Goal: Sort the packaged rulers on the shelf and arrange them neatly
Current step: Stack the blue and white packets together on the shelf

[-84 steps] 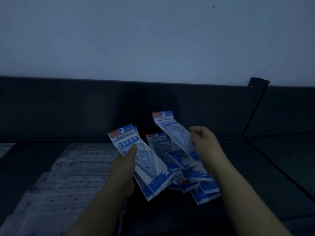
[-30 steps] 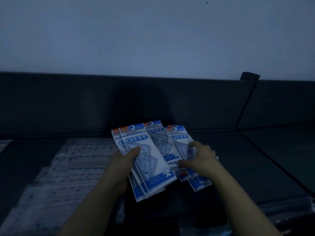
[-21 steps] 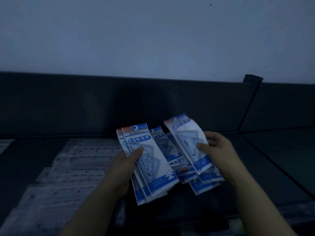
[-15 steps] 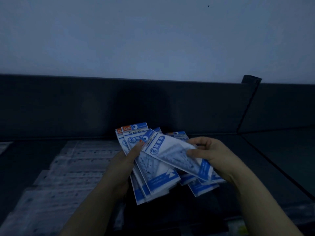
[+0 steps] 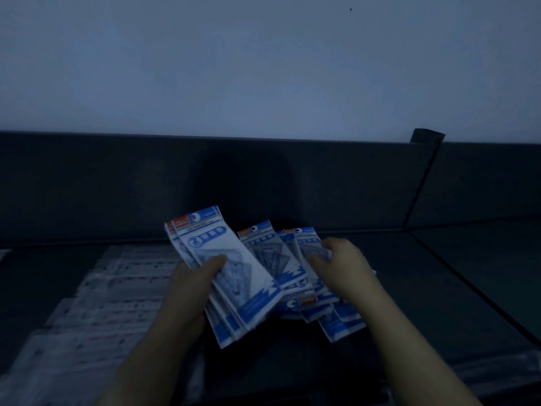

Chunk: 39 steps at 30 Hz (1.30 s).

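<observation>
- A dim, bluish view looks down from head height onto a dark shelf (image 5: pixel 456 288) with a low back panel (image 5: pixel 117 186).
- The left hand (image 5: pixel 190 291) grips a stack of packaged rulers (image 5: pixel 234 276) over the middle of the shelf. These are blue-and-white packets, fanned and tilted, with the thumb pressed across the front one.
- Just right of the stack, a loose pile (image 5: pixel 269 256) of the same packets lies overlapped on the shelf.
- The right hand (image 5: pixel 345 268) reaches onto that pile. Its fingers curl over the top of the rightmost packet (image 5: pixel 307 244) and the thumb closes from the side, so it appears to be pinching that packet.
- To the left, a row of clear-wrapped rulers (image 5: pixel 117 288) lies flat on the shelf.
- Risk: the glossy packets are fanned under one thumb, so adding another could let one slide out and drop.
- Risk: the pile overlaps, so lifting one packet may drag its neighbours and scatter them toward the front edge.
- Risk: one reversed packet (image 5: pixel 298 301) seems to lie the other way round, and in this poor light it could be stacked unturned and spoil the neat order.
</observation>
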Tool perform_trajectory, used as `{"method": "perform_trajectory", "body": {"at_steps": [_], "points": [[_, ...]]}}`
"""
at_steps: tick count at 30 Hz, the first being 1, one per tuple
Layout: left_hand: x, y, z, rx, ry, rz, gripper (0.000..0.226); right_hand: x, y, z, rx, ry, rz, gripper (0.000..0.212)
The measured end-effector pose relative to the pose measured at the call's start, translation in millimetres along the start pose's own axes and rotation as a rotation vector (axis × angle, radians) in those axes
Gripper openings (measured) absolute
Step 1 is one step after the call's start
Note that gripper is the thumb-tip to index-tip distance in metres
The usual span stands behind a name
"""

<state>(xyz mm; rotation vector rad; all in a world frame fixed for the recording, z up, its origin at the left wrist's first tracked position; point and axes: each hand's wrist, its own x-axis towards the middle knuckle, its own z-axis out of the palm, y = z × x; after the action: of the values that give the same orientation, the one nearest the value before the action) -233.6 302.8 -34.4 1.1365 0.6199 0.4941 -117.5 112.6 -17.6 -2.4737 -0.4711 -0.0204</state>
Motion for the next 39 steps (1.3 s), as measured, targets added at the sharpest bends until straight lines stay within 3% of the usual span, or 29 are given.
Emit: {"method": "perform_trajectory", "body": {"at_steps": [1, 3, 6, 8, 10, 12, 16, 20, 25, 30, 35, 39], "points": [[3.2, 1.5, -4.8, 0.009, 0.016, -0.014, 0.008, 2.5, 4.6, 3.2, -0.088, -0.044, 0.034, 0.031], [6.5, 2.6, -10.9, 0.018, 0.027, -0.044, 0.006, 4.5, 7.4, 12.5, -0.219, -0.137, 0.063, 0.056], [7.5, 3.0, -12.2, 0.031, 0.016, -0.066, 0.004, 0.6, -5.1, 24.3, -0.186, 0.009, -0.008, 0.078], [9.1, 1.5, -13.1, 0.039, 0.022, -0.072, 0.006, 2.5, -14.6, 30.7, -0.276, 0.101, -0.09, 0.073], [11.5, -0.5, -15.0, 0.045, 0.038, -0.07, 0.015, 7.3, -21.3, 36.1, -0.339, 0.05, -0.104, 0.055], [13.8, -2.2, -17.2, 0.061, 0.041, -0.067, 0.021, 13.0, -24.5, 38.3, -0.246, -0.036, -0.058, 0.043], [12.8, -2.5, -17.9, 0.076, 0.016, -0.057, 0.011, 22.2, -20.2, 36.0, -0.184, -0.077, -0.045, 0.036], [14.2, -3.2, -15.9, 0.044, 0.048, -0.042, 0.025, 14.3, -18.3, 24.5, 0.185, -0.063, -0.056, 0.023], [12.2, -0.5, -8.7, -0.045, 0.014, -0.083, 0.021, -9.2, -32.2, 11.4, 0.559, 0.063, -0.08, 0.017], [3.2, 0.3, 5.1, -0.066, -0.107, -0.056, 0.03, -24.1, -43.4, 17.6, 0.516, -0.168, -0.147, 0.017], [3.9, -4.4, 2.7, -0.039, -0.061, -0.085, 0.009, -23.9, -34.7, 14.0, 0.371, -0.303, -0.186, 0.015], [-1.8, -2.2, 3.7, 0.006, -0.12, -0.025, 0.013, -26.8, -35.9, 16.8, 0.283, -0.368, -0.228, 0.011]]}}
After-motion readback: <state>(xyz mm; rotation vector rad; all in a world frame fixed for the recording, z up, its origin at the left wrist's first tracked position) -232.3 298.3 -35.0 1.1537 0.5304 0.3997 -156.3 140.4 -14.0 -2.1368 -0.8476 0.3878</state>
